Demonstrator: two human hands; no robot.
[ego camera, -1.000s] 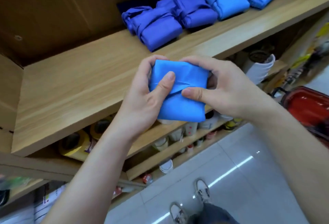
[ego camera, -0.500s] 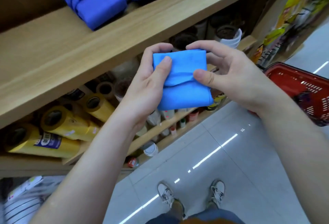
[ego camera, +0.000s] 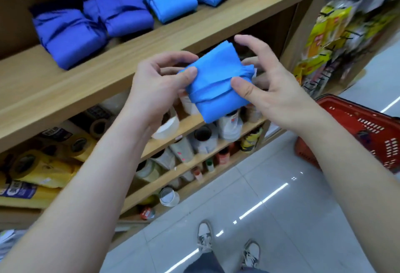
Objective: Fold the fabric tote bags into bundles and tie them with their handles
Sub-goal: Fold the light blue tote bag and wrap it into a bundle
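I held the bag [ego camera: 216,82] in the air between both hands, in front of the shelf [ego camera: 65,90] edge. The left hand [ego camera: 155,82] pinched its left border between thumb and curled fingers. The right hand [ego camera: 270,82] had the thumb pressed on the front and some fingers behind the bag, so it gripped too, while its index finger stood free above. A handle [ego camera: 207,96] ran as a band across the front, just left of the right thumb.

I judged the bag to be light, soft and thin. A folded packet like this wants to spring open, so it must be kept squeezed. The best places to hold seemed to be the two side borders and the band itself, where the layers are thick. It looked neither fragile nor slippery.

Above both hands, four tied bundles [ego camera: 121,12] lay on the shelf, two dark blue and two lighter. Below and right of the right hand stood a red basket [ego camera: 368,129]; I could not tell what was in it. Under the left hand, a lower shelf carried tape rolls [ego camera: 43,164], and under the bag stood bottles [ego camera: 205,140].
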